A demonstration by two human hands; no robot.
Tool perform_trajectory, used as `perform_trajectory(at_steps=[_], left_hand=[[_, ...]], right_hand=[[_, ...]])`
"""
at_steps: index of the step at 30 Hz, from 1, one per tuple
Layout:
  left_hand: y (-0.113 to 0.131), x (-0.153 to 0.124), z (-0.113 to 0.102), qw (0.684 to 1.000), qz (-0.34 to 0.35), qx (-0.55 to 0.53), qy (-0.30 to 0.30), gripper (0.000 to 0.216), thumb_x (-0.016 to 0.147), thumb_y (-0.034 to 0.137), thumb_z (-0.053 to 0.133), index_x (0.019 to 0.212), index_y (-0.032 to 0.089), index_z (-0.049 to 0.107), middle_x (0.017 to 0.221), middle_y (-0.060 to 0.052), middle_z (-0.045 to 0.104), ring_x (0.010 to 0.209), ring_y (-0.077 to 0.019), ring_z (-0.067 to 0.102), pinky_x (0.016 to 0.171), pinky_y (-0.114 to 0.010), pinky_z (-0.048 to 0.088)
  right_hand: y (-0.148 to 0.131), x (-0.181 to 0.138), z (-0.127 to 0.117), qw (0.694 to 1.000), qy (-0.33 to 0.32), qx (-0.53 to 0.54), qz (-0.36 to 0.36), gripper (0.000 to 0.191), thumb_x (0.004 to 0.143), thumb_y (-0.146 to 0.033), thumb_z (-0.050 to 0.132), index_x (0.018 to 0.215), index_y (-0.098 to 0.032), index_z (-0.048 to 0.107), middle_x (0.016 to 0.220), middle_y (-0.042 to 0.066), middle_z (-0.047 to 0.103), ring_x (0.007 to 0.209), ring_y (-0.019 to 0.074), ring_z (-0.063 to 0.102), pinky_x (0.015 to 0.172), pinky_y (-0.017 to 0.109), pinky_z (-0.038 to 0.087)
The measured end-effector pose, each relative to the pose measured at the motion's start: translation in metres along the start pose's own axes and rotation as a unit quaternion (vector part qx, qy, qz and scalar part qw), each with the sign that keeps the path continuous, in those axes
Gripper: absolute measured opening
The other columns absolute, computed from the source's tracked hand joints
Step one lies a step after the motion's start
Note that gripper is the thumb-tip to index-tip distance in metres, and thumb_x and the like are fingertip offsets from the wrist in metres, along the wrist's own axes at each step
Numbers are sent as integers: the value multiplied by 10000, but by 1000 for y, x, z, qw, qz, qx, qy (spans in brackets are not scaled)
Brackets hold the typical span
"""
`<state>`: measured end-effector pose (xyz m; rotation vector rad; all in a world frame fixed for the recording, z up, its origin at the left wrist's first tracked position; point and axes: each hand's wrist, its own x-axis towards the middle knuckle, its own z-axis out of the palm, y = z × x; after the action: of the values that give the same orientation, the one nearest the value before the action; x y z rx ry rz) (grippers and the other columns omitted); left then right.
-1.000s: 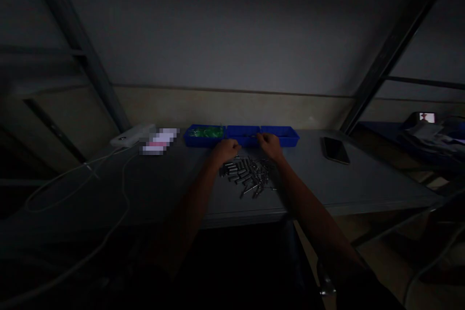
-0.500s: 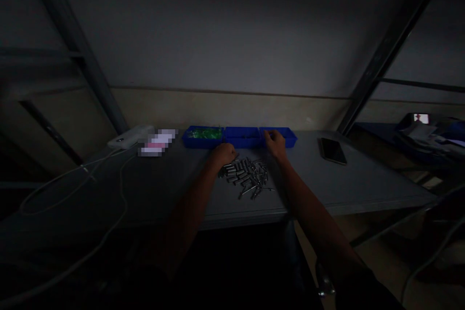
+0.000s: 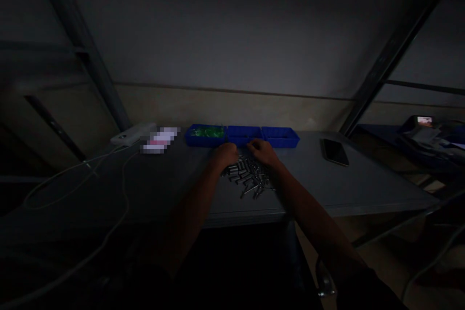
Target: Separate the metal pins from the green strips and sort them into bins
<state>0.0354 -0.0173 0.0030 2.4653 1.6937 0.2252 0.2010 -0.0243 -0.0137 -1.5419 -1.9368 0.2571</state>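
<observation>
A pile of small metal cylinders and pins [image 3: 242,174] lies on the grey table. At its far left edge my left hand [image 3: 227,155] is closed, its fingertips turned away from view; whatever they grip is hidden. My right hand [image 3: 264,152] is over the far right side of the pile, fingers bent and pinched together, the contents too dark to make out. Just behind the hands stand three blue bins in a row: the left bin [image 3: 205,142] has green items in clear wrapping, while the middle bin [image 3: 236,138] and right bin [image 3: 286,141] show a few small dark bits.
A dark phone [image 3: 334,151] lies on the right of the table [image 3: 308,184]. To the left are a white power strip [image 3: 132,134] and a blurred-out pale item [image 3: 160,140], with white cables trailing to the front edge. Metal posts rise on both sides.
My right hand has moved left and nearer, from the right bin to beside my left hand. My left hand has shifted slightly right. The view has moved a little.
</observation>
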Motion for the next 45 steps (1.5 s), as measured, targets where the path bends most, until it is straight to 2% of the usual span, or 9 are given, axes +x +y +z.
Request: perform_trajectory(at_steps=[8, 11, 14, 20, 25, 30, 35, 39, 45], left_hand=[[-3, 8, -4, 991, 65, -105, 48, 249, 777, 105, 446, 898, 151, 658, 979, -68, 689, 909, -158, 616, 780, -214, 441], [-1, 12, -6, 981, 92, -152, 74, 238, 823, 149, 427, 891, 128, 654, 957, -72, 690, 890, -158, 613, 787, -225, 438], [2, 11, -6, 979, 101, -150, 92, 272, 871, 241, 405, 886, 121, 649, 924, -87, 690, 848, -171, 616, 757, -246, 441], [5, 9, 0, 983, 114, -122, 72, 300, 902, 270, 364, 878, 129, 628, 888, -94, 681, 804, -175, 612, 720, -259, 429], [11, 10, 6, 984, 86, -150, 38, 336, 927, 276, 297, 911, 127, 597, 868, -91, 672, 763, -165, 608, 682, -255, 427], [14, 12, 10, 982, 72, -166, 44, 312, 922, 266, 314, 884, 128, 591, 891, -96, 661, 806, -173, 597, 728, -266, 422], [13, 12, 9, 976, 82, -192, 57, 290, 912, 250, 334, 838, 134, 590, 836, -69, 656, 767, -162, 584, 723, -265, 424], [11, 12, 4, 962, 96, -234, 100, 233, 893, 248, 388, 851, 139, 589, 855, -52, 661, 792, -154, 588, 724, -244, 426], [8, 12, 4, 949, 119, -247, 158, 162, 848, 232, 471, 871, 139, 602, 861, -52, 671, 792, -153, 597, 725, -233, 429]], right_hand=[[-2, -2, 1, 999, -13, 12, -43, 189, 850, -254, 472, 873, -156, 632, 812, 46, 658, 732, 144, 575, 661, 230, 374], [-5, -2, -1, 998, 6, 16, -61, 208, 869, -246, 438, 813, -152, 615, 764, 34, 644, 706, 135, 559, 633, 219, 354], [-7, -1, -2, 998, 20, -7, -64, 251, 894, -264, 403, 769, -155, 591, 733, 39, 631, 671, 133, 538, 609, 221, 334], [-9, -2, -1, 997, 9, -44, -59, 254, 906, -262, 401, 757, -165, 582, 729, 49, 637, 645, 135, 532, 605, 227, 317], [-8, -1, -1, 997, 15, -55, -57, 261, 914, -249, 384, 786, -157, 591, 767, 71, 650, 667, 152, 557, 612, 241, 323], [-8, 0, 0, 996, 21, -64, -54, 255, 911, -255, 388, 779, -161, 584, 748, 67, 643, 653, 149, 551, 609, 242, 316], [-7, 1, 2, 996, 33, -56, -60, 256, 904, -247, 391, 728, -168, 560, 699, 50, 621, 634, 140, 531, 592, 234, 311], [-1, 4, 3, 997, 55, -22, -58, 267, 896, -253, 390, 694, -170, 542, 667, 35, 598, 613, 131, 507, 581, 233, 309], [4, 6, 0, 993, 100, 56, -7, 317, 879, -309, 367, 621, -178, 495, 592, 0, 532, 581, 119, 460, 553, 232, 293]])
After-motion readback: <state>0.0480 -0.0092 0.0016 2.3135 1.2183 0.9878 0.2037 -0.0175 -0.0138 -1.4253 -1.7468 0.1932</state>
